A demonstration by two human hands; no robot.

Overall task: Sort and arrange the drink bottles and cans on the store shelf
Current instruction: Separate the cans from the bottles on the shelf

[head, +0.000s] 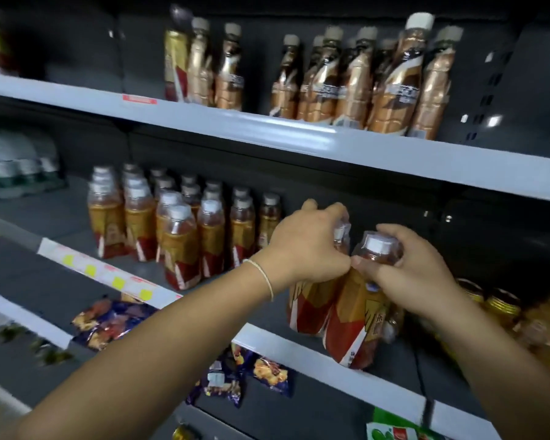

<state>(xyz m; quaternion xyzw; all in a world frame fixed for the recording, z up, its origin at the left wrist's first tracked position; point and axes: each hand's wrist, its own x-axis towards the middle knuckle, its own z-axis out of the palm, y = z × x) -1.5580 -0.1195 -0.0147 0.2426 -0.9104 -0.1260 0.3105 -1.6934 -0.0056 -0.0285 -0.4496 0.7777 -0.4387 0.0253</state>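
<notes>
Purple snack packets [108, 322] lie on the lower shelf beneath our forearms; at the front edge of the middle shelf [315, 354] our left hand [305, 246] clasps the neck of the left drink bottle [308, 306], while our right hand [416, 274] curls over the white cap and shoulder of the right drink bottle [353, 328]; both stand upright, touching; gold-topped cans [502, 306] sit just right of them; matching bottles [178, 230] cluster further left and back; copper-wrapped bottles [362, 81] line the upper shelf.
</notes>
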